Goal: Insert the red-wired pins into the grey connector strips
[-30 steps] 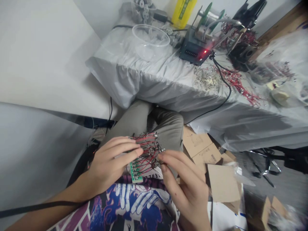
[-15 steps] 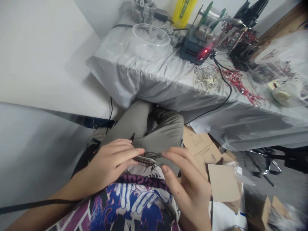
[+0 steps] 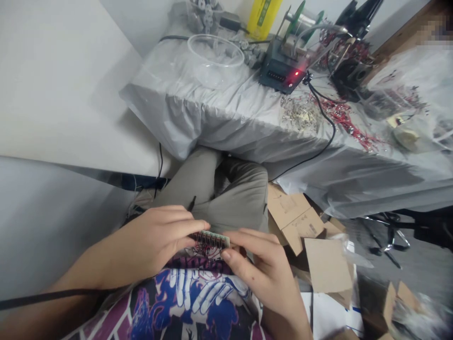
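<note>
I hold a small green circuit board (image 3: 212, 239) over my lap, its edge toward me, with red and black wires hanging under it. My left hand (image 3: 157, 236) grips its left end, fingers curled over the top. My right hand (image 3: 260, 267) pinches its right end between thumb and fingertips. Both hands are close to my patterned shirt (image 3: 191, 302), above my grey trousers (image 3: 226, 189).
A table under grey plastic sheeting (image 3: 226, 118) stands ahead. On it are a clear bowl (image 3: 215, 52), a dark unit with a red light (image 3: 281, 71), a yellow bottle (image 3: 262, 16) and loose red wires (image 3: 343, 118). Cardboard pieces (image 3: 307, 231) lie on the floor at right. A white wall (image 3: 53, 94) is at left.
The board has been turned over: a second ago its wire side faced up, spread between my fingers; now it lies edge-on with the wires beneath, both hands closed on its ends.
</note>
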`<state>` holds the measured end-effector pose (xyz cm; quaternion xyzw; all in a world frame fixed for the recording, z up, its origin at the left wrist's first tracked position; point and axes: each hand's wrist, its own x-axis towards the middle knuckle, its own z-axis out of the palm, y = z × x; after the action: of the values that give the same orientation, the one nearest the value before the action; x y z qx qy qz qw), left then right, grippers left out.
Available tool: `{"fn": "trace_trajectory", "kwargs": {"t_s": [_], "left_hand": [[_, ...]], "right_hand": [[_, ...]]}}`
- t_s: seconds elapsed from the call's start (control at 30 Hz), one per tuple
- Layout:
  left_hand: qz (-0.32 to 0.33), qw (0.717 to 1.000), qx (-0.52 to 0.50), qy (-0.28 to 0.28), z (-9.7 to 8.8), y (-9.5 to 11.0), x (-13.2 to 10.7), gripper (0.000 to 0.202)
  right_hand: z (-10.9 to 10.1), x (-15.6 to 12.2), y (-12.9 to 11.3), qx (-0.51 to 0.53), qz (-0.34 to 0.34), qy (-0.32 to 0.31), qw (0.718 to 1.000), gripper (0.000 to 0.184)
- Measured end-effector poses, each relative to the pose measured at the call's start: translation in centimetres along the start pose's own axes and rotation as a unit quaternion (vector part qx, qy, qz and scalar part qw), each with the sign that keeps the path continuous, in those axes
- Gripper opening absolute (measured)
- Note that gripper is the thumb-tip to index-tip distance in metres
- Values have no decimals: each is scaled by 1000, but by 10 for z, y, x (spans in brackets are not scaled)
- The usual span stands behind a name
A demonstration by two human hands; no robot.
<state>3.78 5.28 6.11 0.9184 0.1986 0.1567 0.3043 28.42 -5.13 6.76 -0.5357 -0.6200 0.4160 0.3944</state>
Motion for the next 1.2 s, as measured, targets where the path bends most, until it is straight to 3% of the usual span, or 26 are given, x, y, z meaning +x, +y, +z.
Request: {"fn": "trace_trajectory", "kwargs": {"t_s": [0.17, 0.33, 0.47, 0.57, 0.67, 0.77, 0.83, 0.93, 1.07, 1.2], "left_hand": [[-73, 997, -17, 25, 9, -8, -8, 32], [-129, 988, -21, 84, 16, -24, -17, 40], [-140, 979, -76, 131, 16, -24, -13, 20], [-150, 967, -129, 162, 14, -19, -8, 10], [-164, 952, -170, 196, 15, -15, -7, 9], [-180, 942, -175, 223, 17, -13, -7, 10], [-193, 935, -180, 238, 18, -9, -5, 11], [-210, 930, -189, 235, 20, -3, 2, 11], [-154, 936, -181, 261, 24, -1, 20, 17], [-85, 937, -190, 281, 23, -9, 45, 22]], "right_hand": [[4, -1, 9, 28, 60, 69, 995, 22], [4, -5, 29, 166, 144, 170, 961, 23], [4, 1, 31, 259, 158, 215, 928, 26], [4, 4, 29, 278, 149, 219, 923, 29], [1, 3, 32, 196, 132, 209, 949, 31], [-5, 2, 37, 30, 109, 186, 976, 26], [-7, 2, 39, -83, 73, 200, 974, 21], [-6, 3, 34, -205, 1, 199, 958, 31], [-4, 11, 25, -255, -43, 102, 961, 38], [-12, 25, 21, -254, -62, 78, 962, 17]]}}
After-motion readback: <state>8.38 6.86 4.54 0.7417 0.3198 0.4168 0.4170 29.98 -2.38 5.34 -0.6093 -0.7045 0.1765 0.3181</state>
